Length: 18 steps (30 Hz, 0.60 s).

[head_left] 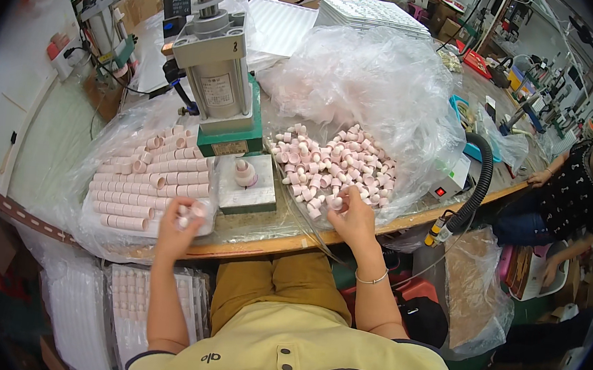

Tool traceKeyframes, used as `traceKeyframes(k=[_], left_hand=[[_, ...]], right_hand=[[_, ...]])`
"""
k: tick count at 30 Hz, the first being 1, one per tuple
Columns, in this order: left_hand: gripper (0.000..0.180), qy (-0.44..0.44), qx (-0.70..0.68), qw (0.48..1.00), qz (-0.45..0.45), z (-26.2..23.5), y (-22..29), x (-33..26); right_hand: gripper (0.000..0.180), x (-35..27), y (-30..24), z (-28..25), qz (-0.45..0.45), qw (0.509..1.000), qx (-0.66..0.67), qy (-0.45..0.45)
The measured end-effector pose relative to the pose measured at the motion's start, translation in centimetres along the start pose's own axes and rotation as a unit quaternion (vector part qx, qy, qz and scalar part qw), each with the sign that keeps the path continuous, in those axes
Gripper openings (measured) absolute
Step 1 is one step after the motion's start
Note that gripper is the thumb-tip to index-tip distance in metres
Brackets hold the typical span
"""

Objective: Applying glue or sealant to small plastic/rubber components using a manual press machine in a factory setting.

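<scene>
A wooden-edged workbench carries a press and pink caps.

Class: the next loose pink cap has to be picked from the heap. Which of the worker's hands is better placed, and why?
Probably the right hand: its fingers already touch the cap heap. The left hand holds caps over the tray of rows.

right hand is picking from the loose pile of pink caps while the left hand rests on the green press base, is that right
Not quite. In the head view the right hand is at the loose pile of pink caps, but the left hand is not on the green press base. It is at the near edge of the rows of pink tubes, holding a few pink pieces.
</scene>
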<state>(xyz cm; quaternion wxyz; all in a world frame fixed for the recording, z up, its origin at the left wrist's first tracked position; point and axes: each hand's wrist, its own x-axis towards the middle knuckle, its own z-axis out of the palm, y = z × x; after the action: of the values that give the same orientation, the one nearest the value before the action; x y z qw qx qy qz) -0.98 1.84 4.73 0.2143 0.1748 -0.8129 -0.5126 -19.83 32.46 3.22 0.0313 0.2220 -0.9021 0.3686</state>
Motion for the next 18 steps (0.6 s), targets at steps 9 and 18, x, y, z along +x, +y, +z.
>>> traceKeyframes(k=[9,18], left_hand=[[0.033,-0.175,-0.316,0.930,-0.065,8.0,2.0,1.3],[0.025,-0.214,-0.313,0.919,-0.104,8.4,0.9,2.4]], right_hand=[[0.031,0.2,-7.3,3.1,-0.218,0.913,0.327,-0.109],[0.027,0.6,-7.6,3.2,-0.269,0.938,0.210,-0.056]])
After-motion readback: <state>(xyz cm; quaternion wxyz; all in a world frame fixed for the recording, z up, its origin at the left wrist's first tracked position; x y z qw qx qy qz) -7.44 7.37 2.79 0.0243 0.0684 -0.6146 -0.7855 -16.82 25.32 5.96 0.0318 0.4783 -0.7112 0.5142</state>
